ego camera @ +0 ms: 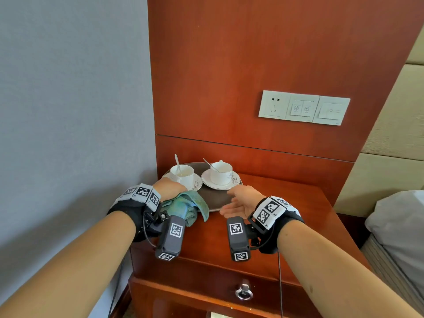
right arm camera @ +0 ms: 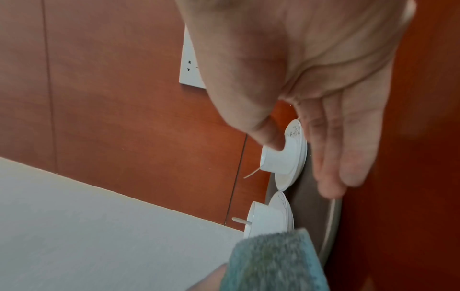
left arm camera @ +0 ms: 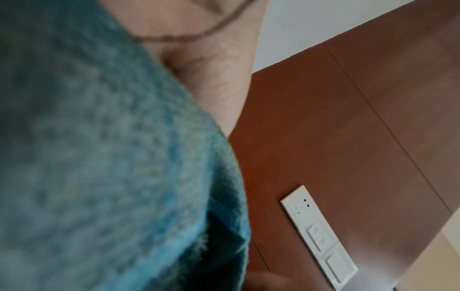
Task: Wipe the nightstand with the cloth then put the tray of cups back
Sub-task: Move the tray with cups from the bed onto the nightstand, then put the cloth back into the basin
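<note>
A dark oval tray [ego camera: 213, 198] sits at the back left of the red wooden nightstand [ego camera: 286, 214]. It carries two white cups on saucers, the left cup [ego camera: 182, 173] and the right cup [ego camera: 221, 172], each with a spoon. My left hand [ego camera: 169, 189] holds a bunched teal cloth [ego camera: 185, 205] at the tray's front left rim; its fingers are hidden. The cloth [left arm camera: 99, 157] fills most of the left wrist view. My right hand [ego camera: 238, 200] is open with straight fingers [right arm camera: 348, 157] beside the tray's [right arm camera: 311, 212] front right rim, its thumb near the closer saucer [right arm camera: 293, 157].
A wood wall panel with a white socket and switch plate [ego camera: 304, 107] rises behind the nightstand. A grey wall [ego camera: 68, 111] borders its left side. A bed with grey bedding [ego camera: 397, 226] stands at the right. The drawer below has a ring pull [ego camera: 244, 292].
</note>
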`<state>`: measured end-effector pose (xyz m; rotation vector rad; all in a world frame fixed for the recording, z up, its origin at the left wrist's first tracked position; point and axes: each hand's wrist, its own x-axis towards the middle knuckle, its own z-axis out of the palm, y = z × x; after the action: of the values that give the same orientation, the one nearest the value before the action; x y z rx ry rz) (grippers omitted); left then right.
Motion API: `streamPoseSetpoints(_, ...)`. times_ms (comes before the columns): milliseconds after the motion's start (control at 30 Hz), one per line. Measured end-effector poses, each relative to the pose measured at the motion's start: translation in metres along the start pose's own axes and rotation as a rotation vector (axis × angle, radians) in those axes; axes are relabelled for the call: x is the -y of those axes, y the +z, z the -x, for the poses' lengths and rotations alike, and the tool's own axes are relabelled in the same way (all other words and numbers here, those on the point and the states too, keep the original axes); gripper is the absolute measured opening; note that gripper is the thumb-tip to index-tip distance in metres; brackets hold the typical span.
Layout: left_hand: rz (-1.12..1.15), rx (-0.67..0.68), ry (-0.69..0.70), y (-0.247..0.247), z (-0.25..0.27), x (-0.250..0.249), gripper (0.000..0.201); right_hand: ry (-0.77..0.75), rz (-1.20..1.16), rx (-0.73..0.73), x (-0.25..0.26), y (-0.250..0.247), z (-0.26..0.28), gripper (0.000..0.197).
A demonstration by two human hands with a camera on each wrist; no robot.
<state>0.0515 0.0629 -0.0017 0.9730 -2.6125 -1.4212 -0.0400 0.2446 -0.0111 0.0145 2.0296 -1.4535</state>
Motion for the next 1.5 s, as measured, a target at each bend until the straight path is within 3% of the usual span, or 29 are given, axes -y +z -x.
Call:
streamPoseSetpoints(67,0.075,-0.016,0.047,0.012,0.003,-0.007,0.051,-0.037,-0.025,0.078,-0.002,-0.007,0.019,0.039)
streamPoseSetpoints(167,0.086,-0.055,0.090,0.036,0.017,-0.025,0.030,-0.132,0.037,0.237,-0.015,-0.021,0.038,0.047)
streamPoseSetpoints(267,0.091,-0.057,0.138,0.063,0.033,-0.044,0.043,-0.197,0.077,0.292,-0.029,-0.038,0.046,0.046)
streamPoseSetpoints(433,0.225,0.023,0.244,0.114,0.045,-0.072,0.060,-0.285,-0.042,0.137,-0.050,-0.087,0.061,0.044)
streamPoseSetpoints(767,0.128,0.492,0.375,0.239,0.114,-0.149,0.033,-0.289,-0.198,-0.350,-0.118,-0.237,0.106,0.012)
streamPoseSetpoints(900,-0.011,0.495,0.485,0.306,0.131,-0.173,0.036,-0.246,-0.236,-0.444,-0.155,-0.291,0.125,0.011)
streamPoseSetpoints(1033,-0.101,0.467,0.562,0.365,0.144,-0.188,0.033,-0.160,-0.073,-0.616,-0.192,-0.339,0.134,0.018)
streamPoseSetpoints(1167,-0.253,0.497,0.649,0.426,0.150,-0.199,0.011,-0.088,-0.036,-0.709,-0.223,-0.375,0.136,0.019)
streamPoseSetpoints(1200,-0.292,0.501,0.658,0.441,0.150,-0.202,0.016,-0.076,-0.051,-0.716,-0.229,-0.382,0.135,0.019)
streamPoseSetpoints(1267,-0.344,0.502,0.634,0.470,0.147,-0.205,0.031,-0.056,-0.113,-0.711,-0.242,-0.394,0.133,0.019)
streamPoseSetpoints(1367,-0.367,0.517,0.573,0.505,0.137,-0.206,0.020,-0.025,-0.124,-0.714,-0.259,-0.408,0.127,0.021)
streamPoseSetpoints(1500,-0.377,0.489,0.445,0.542,0.127,-0.198,0.032,0.030,-0.021,-0.758,-0.276,-0.420,0.109,0.025)
